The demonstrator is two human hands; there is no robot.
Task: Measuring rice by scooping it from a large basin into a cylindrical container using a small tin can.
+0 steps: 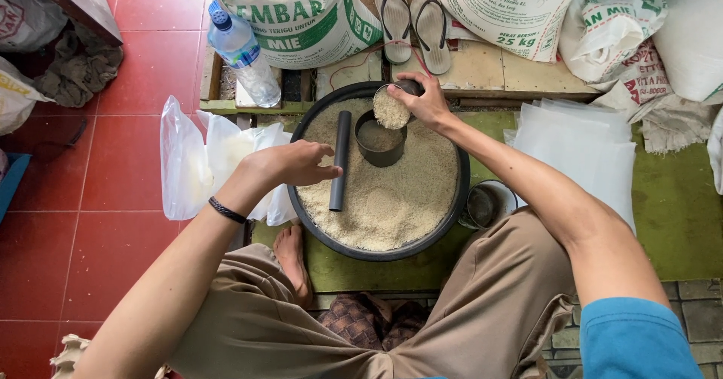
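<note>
Fingers of the right hand are clamping around a small round scoop, which is heaped with pale crumb-like grain and tipping over a dark cup. The cup is standing upright in the grain, in the far half of the big black basin, its mouth pointing straight up. It is looking partly filled, level below the rim, so filling is under way and, by my judgement, not finished; the scoop is carrying a full load not yet emptied.

Left hand is hovering over the basin's near-left rim, fingers curling loosely together; whether they are gripping anything I cannot tell. Just beside it a dark tube is lying on the grain, long axis running from the near side of the basin to the far side, left of the cup.

Clear plastic bags are lying left of the basin, apparently not yet filled; a flat stack of them is on the right. A small metal tin is touching the basin's right rim. A water bottle is standing beyond the basin, far left.
</note>
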